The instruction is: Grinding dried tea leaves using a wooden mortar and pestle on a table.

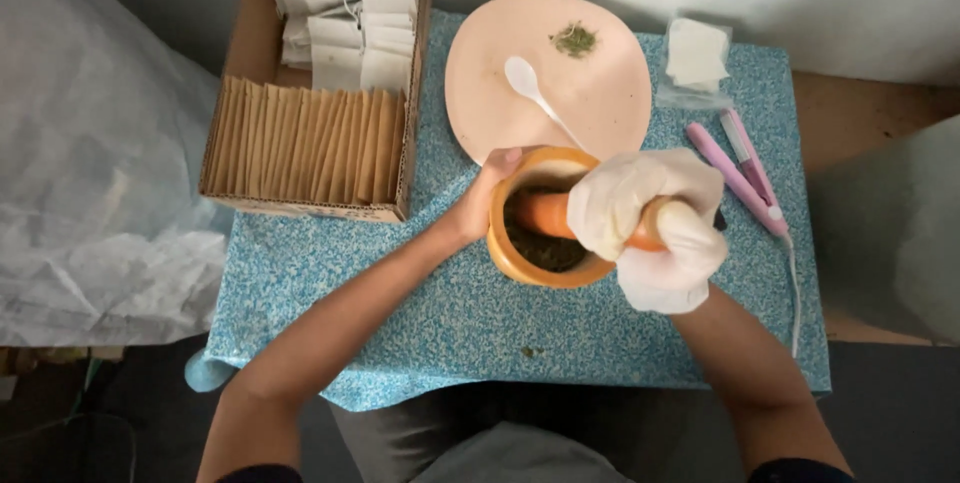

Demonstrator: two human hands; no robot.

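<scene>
2 hands on 1 job, left to right: cardboard box (300, 143) of brown envelopes and white tea bags sits at the table's far-left corner, out of the way; left hand (480, 205) has fingers curled over the near rim of the orange mortar (520, 261), apparently bracing it against tipping. Mortar is mid-table, below the pink plate (600, 103) with white spoon (535, 93); gloved right hand (655, 228) is fisted tight around the orange pestle (545, 213), angled into dark ground herbs. Pink sealer tool (745, 173) lies just right.
</scene>
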